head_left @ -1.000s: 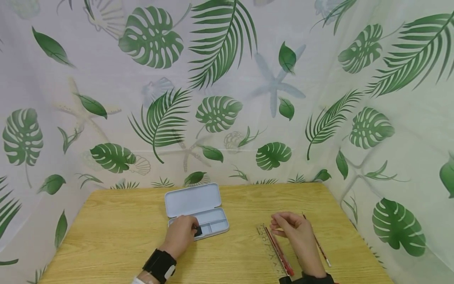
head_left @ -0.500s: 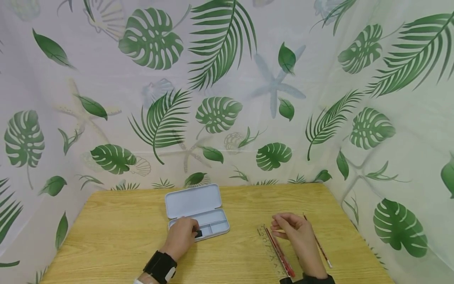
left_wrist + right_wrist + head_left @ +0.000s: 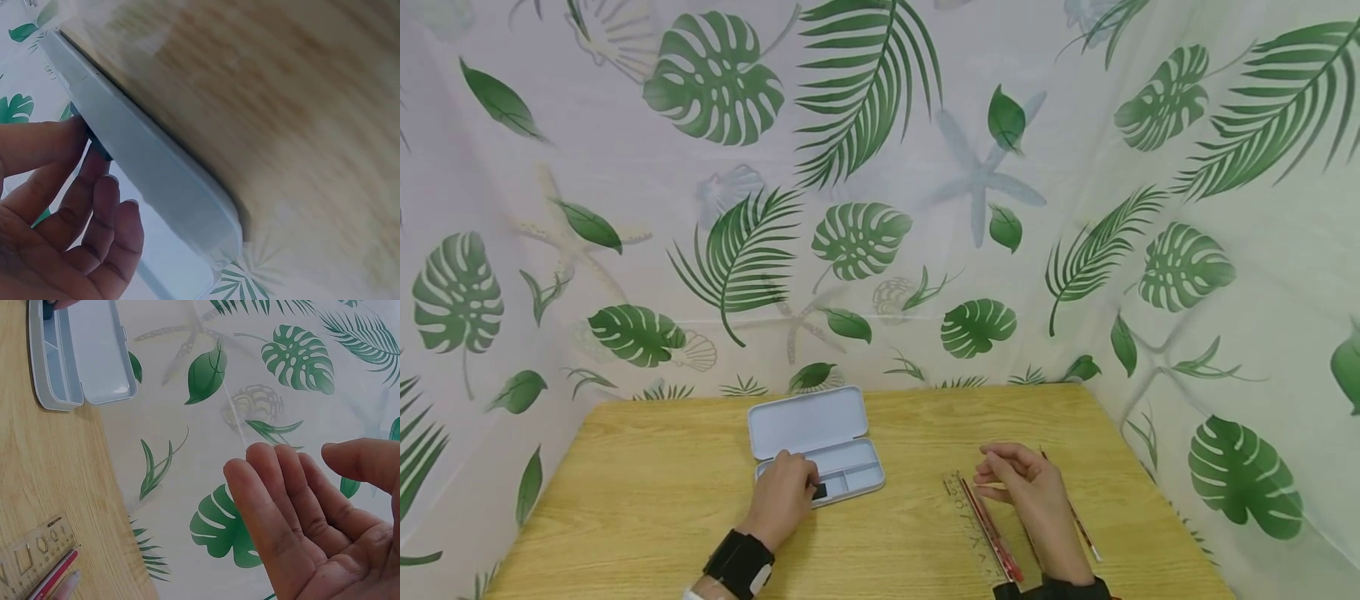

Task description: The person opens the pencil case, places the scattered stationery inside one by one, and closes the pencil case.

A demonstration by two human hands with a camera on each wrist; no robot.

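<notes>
A pale blue pencil case [image 3: 863, 483] lies with its lid raised on the table, its tray split into compartments. My left hand [image 3: 778, 500] reaches over its front left part and pinches a small black block [image 3: 819, 492] at the front compartment. In the left wrist view, thumb and forefinger hold that block [image 3: 99, 149] by the case wall [image 3: 144, 150]; fingers cover much of it. Above the table on the right hovers my right hand [image 3: 1033, 500], holding nothing. Its fingers [image 3: 259, 500] are loosely bent in the right wrist view, with the thumb apart.
A clear ruler [image 3: 964, 508] lies left of my right hand, with red pencils [image 3: 988, 529] along it. Another pencil [image 3: 1082, 529] lies to the right of that hand. A leaf-patterned curtain [image 3: 880, 350] rises behind the wooden table [image 3: 647, 483].
My right hand has risen slightly, showing more of a thin dark stick beside its wrist. My left hand stays at the pencil case with the black block, barely moved.
</notes>
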